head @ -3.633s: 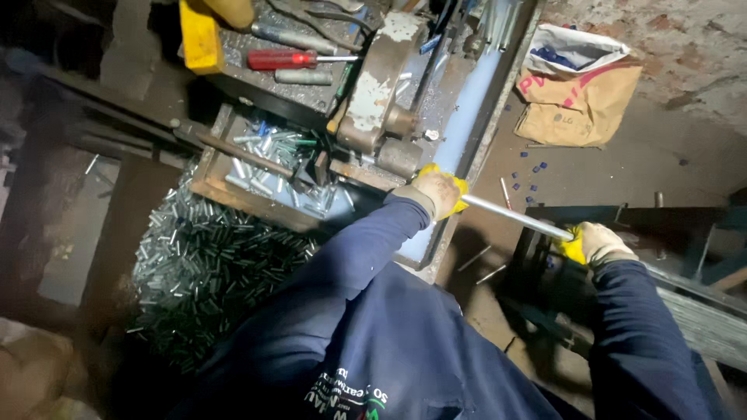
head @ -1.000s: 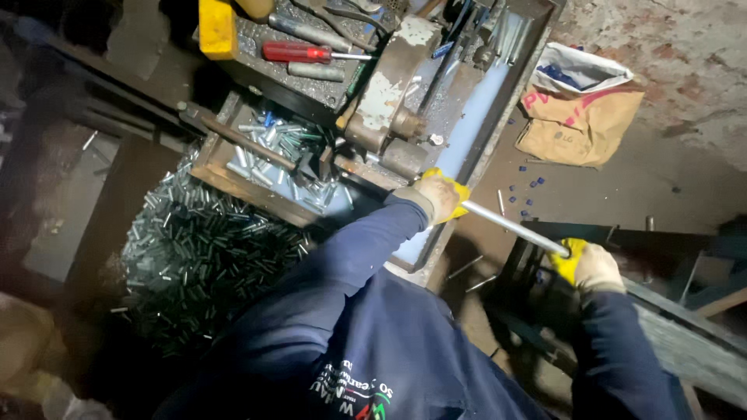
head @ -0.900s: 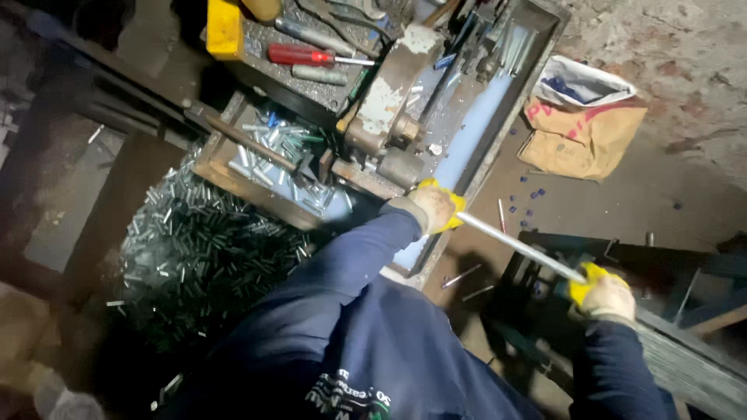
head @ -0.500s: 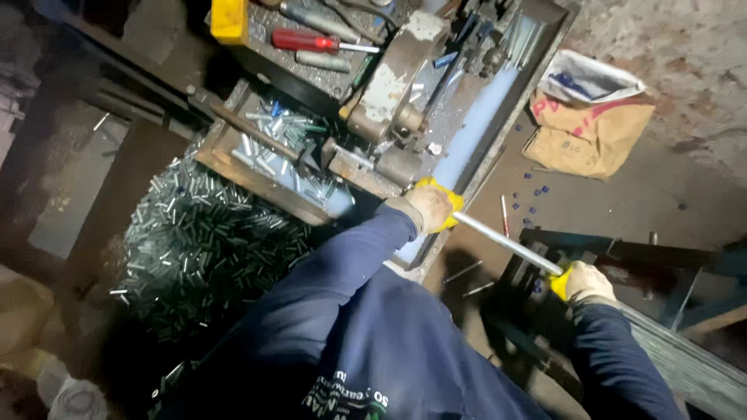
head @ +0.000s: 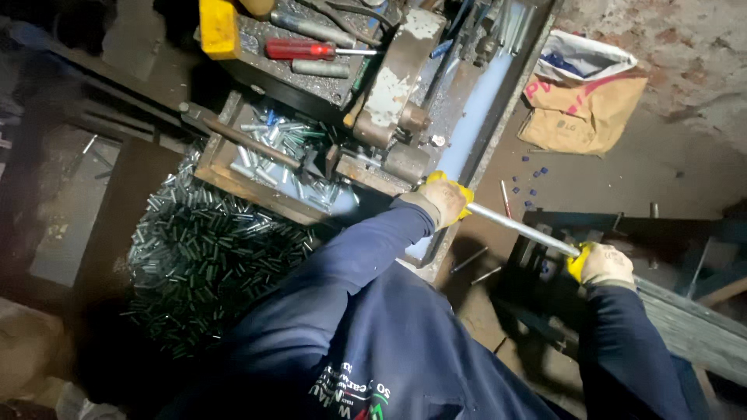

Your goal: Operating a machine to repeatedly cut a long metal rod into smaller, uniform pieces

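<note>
A long, thin metal rod (head: 520,227) runs from the cutting machine (head: 397,85) down to the right. My left hand (head: 443,199), in a worn glove with yellow fingertips, grips the rod close to the machine's jaw. My right hand (head: 601,264), gloved the same way, holds the rod's far end over a dark metal frame. Short cut metal pieces (head: 284,148) lie in a wooden tray under the machine. My dark blue sleeves fill the lower middle of the view.
A large heap of small dark cut pieces (head: 210,264) lies on the floor at left. A red-handled screwdriver (head: 307,50) and a yellow block (head: 219,28) rest on the bench top. A brown paper bag (head: 580,109) sits on the floor at upper right.
Both hands keep their grip on the rod. My right hand has shifted slightly along it, moving out and back in, and the view has swung a little.
</note>
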